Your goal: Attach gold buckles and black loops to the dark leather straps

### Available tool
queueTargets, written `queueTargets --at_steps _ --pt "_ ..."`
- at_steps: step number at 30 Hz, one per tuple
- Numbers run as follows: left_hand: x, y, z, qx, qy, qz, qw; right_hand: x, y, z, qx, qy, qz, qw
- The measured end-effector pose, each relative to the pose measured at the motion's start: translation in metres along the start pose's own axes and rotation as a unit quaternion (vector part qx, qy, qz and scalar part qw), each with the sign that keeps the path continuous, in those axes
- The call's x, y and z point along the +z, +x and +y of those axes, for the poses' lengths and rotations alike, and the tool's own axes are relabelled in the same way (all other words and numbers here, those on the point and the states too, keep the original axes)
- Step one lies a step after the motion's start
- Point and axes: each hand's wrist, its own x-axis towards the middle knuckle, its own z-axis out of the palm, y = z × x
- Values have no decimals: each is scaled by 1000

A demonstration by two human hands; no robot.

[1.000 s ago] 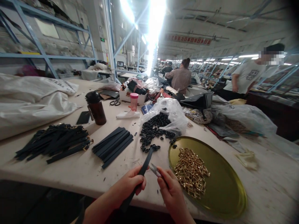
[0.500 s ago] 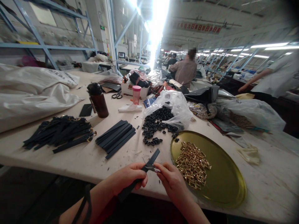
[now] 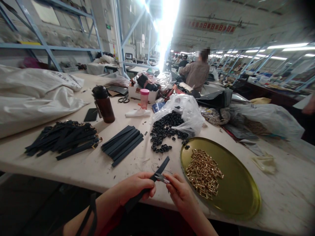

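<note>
My left hand (image 3: 141,186) is closed around a dark strap (image 3: 161,166), whose narrow end sticks out up and to the right. Small metal thread snips (image 3: 161,178) are gripped in my right hand (image 3: 180,190), their blades pointing left against the strap. A fine loose thread shows beside the strap. Just right of my right hand, a gold tray (image 3: 236,190) holds a heap of gold metal buckles (image 3: 204,173). Beyond my hands lie a neat stack of dark straps (image 3: 123,144) and a pile of small black loops (image 3: 167,127) spilling from a clear plastic bag (image 3: 189,111).
Straps with gold fittings (image 3: 64,139) are heaped at the left. Behind them stand a brown bottle (image 3: 104,106) and a phone (image 3: 91,114). A pink-lidded cup (image 3: 144,98) and black-handled scissors (image 3: 123,99) sit farther back. A person (image 3: 197,72) stands beyond the table.
My right hand has drawn slightly down and right with the snips, whose blades now show more clearly. The person at the far right has moved mostly out of view.
</note>
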Motion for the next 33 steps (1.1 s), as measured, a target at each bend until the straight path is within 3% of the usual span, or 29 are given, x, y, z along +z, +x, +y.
queueTargets --at_steps 5,13,16,21,24,27,33 --pt "1 0 3 -6 4 -9 1000 -6 3 -5 -26 -52 3 998" --pt "2 1 1 -5 27 4 1000 -2 5 -7 -32 -44 32 998" --pt "0 1 -1 -6 20 13 1000 0 2 0 5 18 67 998" --pt "-3 6 -9 66 60 50 995 5 -11 16 97 70 157 980" --pt "-3 13 -16 78 88 81 990 6 -17 22 113 42 191 974" --pt "1 20 -20 75 101 99 987 4 -19 21 83 -13 206 975" --pt "10 24 -17 88 97 121 984 2 -15 12 41 -118 163 979"
